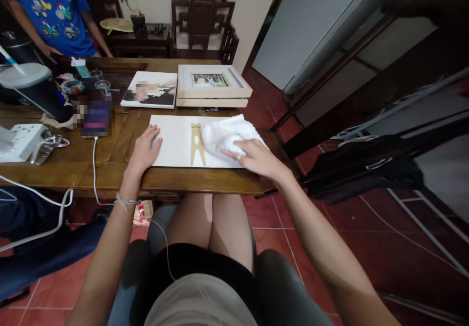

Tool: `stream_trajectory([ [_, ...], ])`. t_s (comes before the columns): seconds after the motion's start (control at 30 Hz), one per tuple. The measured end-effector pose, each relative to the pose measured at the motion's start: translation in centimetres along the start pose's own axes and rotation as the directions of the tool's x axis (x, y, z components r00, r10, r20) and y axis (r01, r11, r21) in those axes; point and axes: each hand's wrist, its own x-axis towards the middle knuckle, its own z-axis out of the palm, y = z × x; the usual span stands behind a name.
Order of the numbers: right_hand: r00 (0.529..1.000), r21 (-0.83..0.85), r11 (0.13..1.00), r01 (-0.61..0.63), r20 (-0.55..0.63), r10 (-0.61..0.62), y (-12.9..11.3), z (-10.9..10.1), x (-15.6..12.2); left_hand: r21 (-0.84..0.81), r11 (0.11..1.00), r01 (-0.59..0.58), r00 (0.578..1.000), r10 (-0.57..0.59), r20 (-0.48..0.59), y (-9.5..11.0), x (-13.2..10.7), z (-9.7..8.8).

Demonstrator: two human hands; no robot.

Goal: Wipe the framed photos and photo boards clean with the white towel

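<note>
A white picture frame (pixel 176 142) lies face down on the wooden table (pixel 110 169), its tan stand (pixel 197 142) showing. My left hand (pixel 144 147) rests flat on the frame's left edge, fingers spread. My right hand (pixel 256 157) presses a white cloth (pixel 225 133) onto the frame's right part, fingers curled on the cloth.
Two stacked framed pictures (pixel 212 85) and a canvas print (pixel 151 89) lie further back. A power strip (pixel 22 140), a charging cable (pixel 94 169), glasses (pixel 100 84) and clutter fill the table's left. A person in a blue shirt (pixel 54 8) stands at the far left. A dark rack (pixel 366 120) leans on the right.
</note>
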Motion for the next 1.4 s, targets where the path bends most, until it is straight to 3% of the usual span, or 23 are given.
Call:
stream_trajectory([
  [0.17, 0.989, -0.035, 0.996, -0.087, -0.126, 0.082, 1.8, 1.0, 7.3, 0.000, 1.000, 0.014, 1.000, -0.014, 0.003, -0.1, 0.0, -0.1],
  [0.27, 0.988, -0.070, 0.997, -0.038, -0.153, 0.027, 1.9, 2.1, 8.2, -0.010, 1.000, 0.007, 1.000, -0.007, -0.009, -0.2, 0.0, -0.1],
  [0.37, 0.985, -0.089, 0.995, 0.052, -0.158, -0.066, 0.9, 2.9, 5.4, -0.018, 1.000, 0.008, 1.000, -0.008, -0.019, -0.1, 0.0, 0.0],
  [0.47, 0.983, -0.075, 0.989, 0.127, -0.121, -0.136, -0.9, 3.2, 0.2, -0.023, 1.000, 0.013, 1.000, -0.014, -0.004, -0.1, 0.0, 0.0],
  [0.57, 0.990, -0.027, 0.993, 0.113, -0.081, -0.115, -2.6, 2.5, -4.5, -0.026, 1.000, 0.014, 1.000, -0.014, 0.007, -0.1, 0.0, 0.1],
  [0.67, 0.997, 0.062, 0.995, 0.079, -0.029, -0.077, -2.9, 1.3, -6.2, -0.019, 1.000, 0.016, 1.000, -0.016, 0.000, 0.0, 0.0, 0.1],
  [0.73, 0.998, 0.107, 0.993, 0.055, 0.002, -0.055, -2.2, 0.6, -5.2, -0.015, 1.000, 0.016, 1.000, -0.016, -0.002, 0.0, -0.1, 0.1],
  [0.83, 0.999, 0.112, 0.994, -0.003, -0.043, 0.008, -0.3, 0.4, -1.5, -0.016, 1.000, 0.017, 1.000, -0.017, 0.001, -0.1, -0.1, 0.1],
  [0.97, 0.984, -0.037, 0.998, -0.056, -0.170, 0.049, 1.2, 2.1, 4.0, -0.037, 0.999, 0.007, 1.000, -0.008, -0.006, -0.2, 0.0, 0.0],
  [1.07, 0.982, -0.189, 0.981, -0.049, -0.189, 0.013, 0.5, 3.9, 5.1, -0.037, 0.999, 0.013, 1.000, -0.014, -0.006, -0.3, 0.0, -0.1],
  [1.13, 0.986, -0.231, 0.973, 0.007, -0.158, -0.044, -0.6, 4.7, 3.8, -0.033, 0.999, 0.016, 1.000, -0.016, -0.009, -0.3, 0.0, -0.1],
  [1.23, 0.982, -0.229, 0.966, 0.120, -0.117, -0.150, -2.8, 4.7, -0.3, -0.030, 0.999, 0.012, 1.000, -0.013, -0.014, -0.2, -0.1, 0.0],
  [1.33, 0.979, -0.173, 0.970, 0.169, -0.082, -0.186, -4.4, 3.2, -4.5, -0.032, 0.999, 0.007, 1.000, -0.008, -0.019, -0.2, -0.1, 0.0],
  [1.4, 0.987, -0.103, 0.982, 0.156, -0.030, -0.160, -4.5, 1.9, -5.8, -0.038, 0.999, 0.002, 1.000, -0.003, -0.019, -0.2, -0.1, 0.0],
])
